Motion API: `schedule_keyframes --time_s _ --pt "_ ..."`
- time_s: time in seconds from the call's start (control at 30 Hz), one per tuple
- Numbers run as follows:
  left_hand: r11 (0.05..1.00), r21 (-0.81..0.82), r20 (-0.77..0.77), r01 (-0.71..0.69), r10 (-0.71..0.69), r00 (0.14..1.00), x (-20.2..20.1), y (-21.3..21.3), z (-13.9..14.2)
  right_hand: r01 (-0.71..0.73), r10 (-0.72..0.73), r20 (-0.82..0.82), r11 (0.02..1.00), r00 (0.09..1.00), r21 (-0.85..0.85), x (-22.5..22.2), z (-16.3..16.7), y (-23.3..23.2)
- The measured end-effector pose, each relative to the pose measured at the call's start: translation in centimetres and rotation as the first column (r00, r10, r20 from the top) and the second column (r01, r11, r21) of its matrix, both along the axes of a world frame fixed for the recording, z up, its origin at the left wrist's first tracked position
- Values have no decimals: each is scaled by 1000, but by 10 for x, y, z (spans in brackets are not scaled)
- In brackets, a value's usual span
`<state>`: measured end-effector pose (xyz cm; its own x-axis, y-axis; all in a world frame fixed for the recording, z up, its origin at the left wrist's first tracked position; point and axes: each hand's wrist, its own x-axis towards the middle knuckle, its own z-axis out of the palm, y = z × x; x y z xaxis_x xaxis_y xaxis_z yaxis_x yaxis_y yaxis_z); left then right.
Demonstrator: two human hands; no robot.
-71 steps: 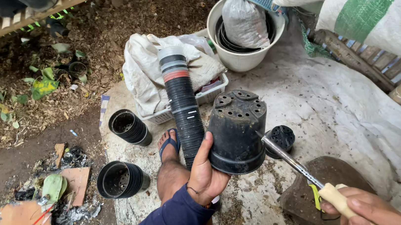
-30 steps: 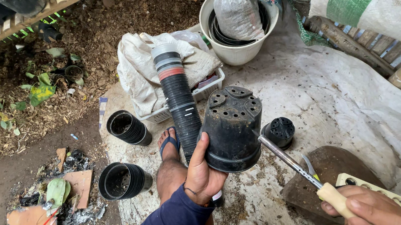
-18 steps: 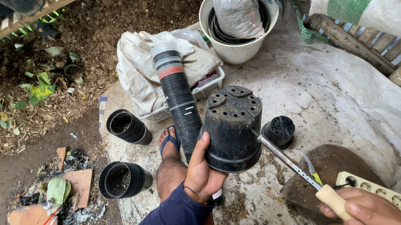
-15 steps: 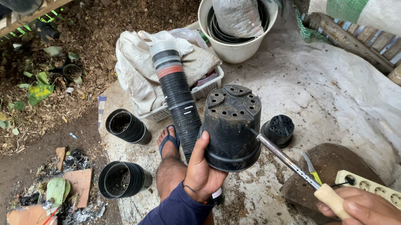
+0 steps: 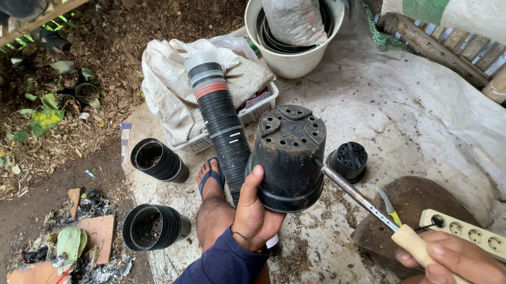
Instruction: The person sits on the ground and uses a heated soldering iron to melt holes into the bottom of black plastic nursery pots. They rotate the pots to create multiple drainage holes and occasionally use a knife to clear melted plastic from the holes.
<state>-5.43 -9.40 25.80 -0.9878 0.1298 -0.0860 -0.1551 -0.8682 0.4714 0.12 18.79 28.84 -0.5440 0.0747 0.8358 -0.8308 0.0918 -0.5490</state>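
My left hand [image 5: 255, 214] holds a black plastic plant pot [image 5: 289, 155] upside down by its rim, the holed bottom facing up. In my right hand [image 5: 461, 280] is a soldering iron [image 5: 383, 215] with a cream wooden handle; its metal tip touches the right side of the pot. A long stack of nested black pots [image 5: 217, 126] leans across the ground just left of the held pot, beside my foot [image 5: 211, 178] in a blue sandal.
Two short pot stacks [image 5: 157, 160] [image 5: 153, 228] lie at the left. A small black pot [image 5: 348, 159] stands upside down behind the iron. A white power strip [image 5: 475, 234] rests on a brown stone [image 5: 409, 205]. A white bucket [image 5: 287, 58], a cloth-covered basket [image 5: 257, 102] and a wooden rack [image 5: 54, 8] stand behind.
The power strip has come into view at the right as my head shifted. The iron's tip stays against the pot's side, and my left hand keeps the pot in the same place.
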Motion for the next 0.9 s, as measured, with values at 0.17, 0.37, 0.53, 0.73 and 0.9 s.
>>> schedule_keyframes --time_s 0.17,0.37,0.53,0.73,0.9 --pt "1000 -9 -13 -2 2 1000 0 1 -1 -47 47 -4 998 999 -34 -1 1 -2" --pt "999 -18 -14 -26 26 1000 -1 1 -1 -50 50 -11 999 999 -18 -3 5 -4" --pt "999 -29 -21 -32 31 999 1 0 1 -90 90 27 996 996 12 0 10 -2" --pt "999 -31 -23 -21 21 1000 0 1 1 -46 42 74 997 996 56 5 12 0" --pt "1000 -20 -5 -16 16 1000 0 1 1 -46 41 83 997 996 63 6 12 1"
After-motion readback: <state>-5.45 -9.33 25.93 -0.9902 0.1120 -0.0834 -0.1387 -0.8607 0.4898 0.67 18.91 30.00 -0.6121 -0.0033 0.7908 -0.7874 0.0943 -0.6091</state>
